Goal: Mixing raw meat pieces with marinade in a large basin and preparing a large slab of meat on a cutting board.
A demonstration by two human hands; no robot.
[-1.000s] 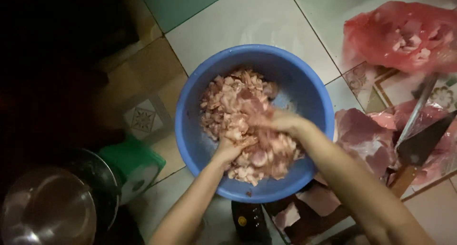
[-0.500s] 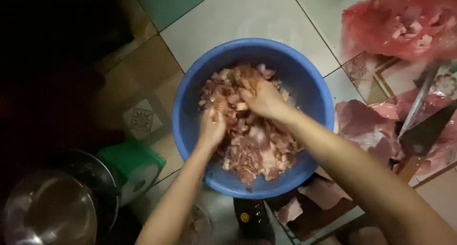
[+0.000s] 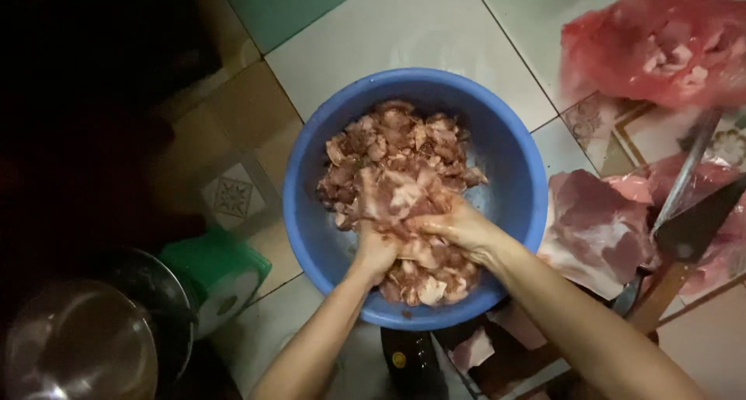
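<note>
Both hands, left hand [image 3: 375,248] and right hand [image 3: 458,227], are together, clamped on chopped raw pink meat pieces [image 3: 392,179] inside the round blue plastic basin [image 3: 517,182] on the tiled floor [image 3: 404,27].

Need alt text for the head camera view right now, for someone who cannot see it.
Both hands, left hand and right hand, dig into chopped raw meat in a blue basin on a tiled floor. A cleaver lies on meat slabs to the right.

One blue basin [image 3: 505,159] – two hands – one cleaver [image 3: 699,221] – one red bag [image 3: 660,43]
</note>
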